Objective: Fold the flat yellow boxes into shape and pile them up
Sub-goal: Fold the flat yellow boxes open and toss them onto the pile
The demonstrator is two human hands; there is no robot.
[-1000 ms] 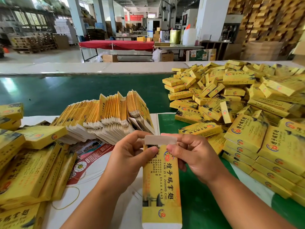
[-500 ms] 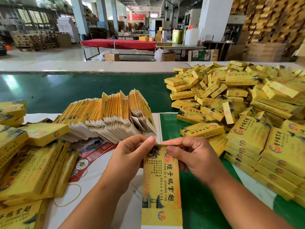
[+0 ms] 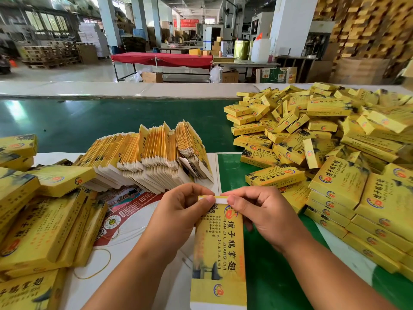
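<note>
A yellow carton (image 3: 218,249) stands over the table edge between a worker's hands, the left hand (image 3: 181,211) and right hand (image 3: 259,211) both pinching its white end flap (image 3: 218,199). Tucking it cleanly probably calls for even thumb pressure along the crease. The carton's near end is cut off; its underside is hidden.

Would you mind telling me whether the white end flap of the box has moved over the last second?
Yes. The flap stood up above the thumbs, folded flat, and now shows only a sliver beside the flat stack.
</note>
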